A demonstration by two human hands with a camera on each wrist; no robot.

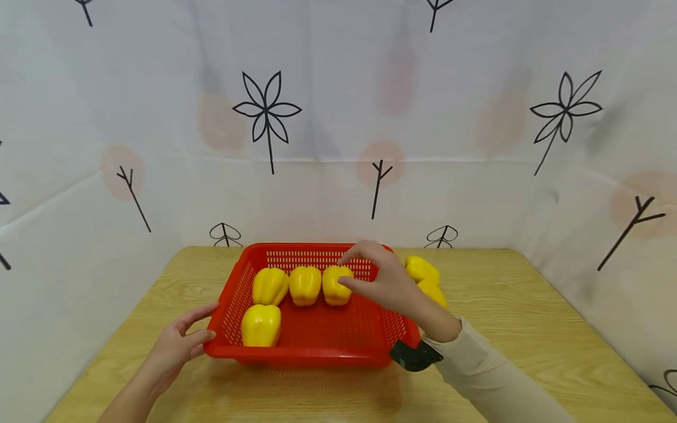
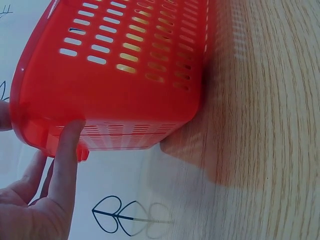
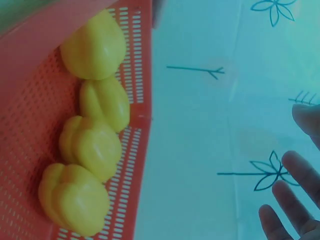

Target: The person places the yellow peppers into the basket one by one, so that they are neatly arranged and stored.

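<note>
A red plastic basket [image 1: 317, 356] with slotted walls stands on the table. My left hand [image 1: 177, 346] holds its left rim near the front corner; in the left wrist view the thumb [image 2: 69, 150] lies along the outer wall. Several yellow bell peppers [image 1: 305, 286] sit inside, in a row along the back wall plus one at the front left [image 1: 261, 325]. Over the basket's right side hovers my right hand [image 1: 388, 282], holding nothing, its thumb and fingers spread apart. In the right wrist view its fingers [image 3: 295, 200] are clear of the peppers.
Two more yellow bell peppers [image 1: 422, 270] lie on the wooden table [image 1: 492, 317] just right of the basket, partly hidden by my right hand and forearm. A white cloth [image 1: 328, 194] printed with plants hangs behind the table and along both sides.
</note>
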